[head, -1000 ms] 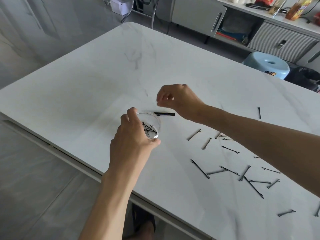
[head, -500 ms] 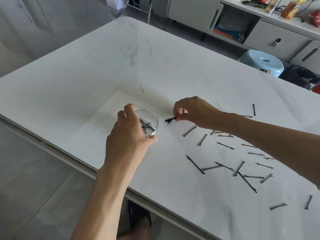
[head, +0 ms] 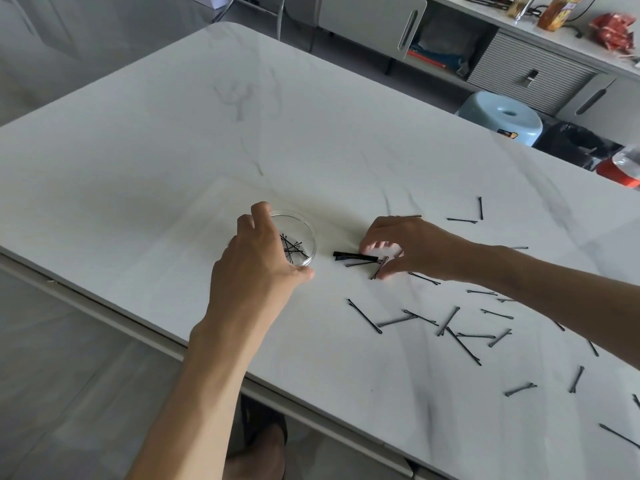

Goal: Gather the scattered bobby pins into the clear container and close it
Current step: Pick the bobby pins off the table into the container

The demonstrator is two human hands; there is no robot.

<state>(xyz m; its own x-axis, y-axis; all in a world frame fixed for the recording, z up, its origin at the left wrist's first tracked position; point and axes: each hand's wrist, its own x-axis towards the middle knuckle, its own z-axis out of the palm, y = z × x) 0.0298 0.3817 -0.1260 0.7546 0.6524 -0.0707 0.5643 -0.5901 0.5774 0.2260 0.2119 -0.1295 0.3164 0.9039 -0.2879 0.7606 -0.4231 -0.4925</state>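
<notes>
A small round clear container (head: 306, 224) stands on the white marble table (head: 311, 133) with several black bobby pins (head: 293, 249) inside. My left hand (head: 256, 268) grips its near-left side, thumb and fingers around the rim. Just right of it, my right hand (head: 412, 247) is down on the table, with a dark bundle of bobby pins (head: 354, 255) sticking out leftward from its fingertips. The thumb touches another pin (head: 376, 271) lying on the table. Several scattered bobby pins (head: 450, 320) lie right of and in front of that hand. No lid is in view.
The table's front edge (head: 311, 420) runs diagonally below my left forearm. Beyond the far right edge stand a light blue stool (head: 502, 117) and a grey cabinet (head: 530, 74). More pins (head: 463, 220) lie further back on the right.
My right hand has come down from above the container and moved right to the nearest pins on the table, still with dark pins in its fingers. My left hand has stayed on the container.
</notes>
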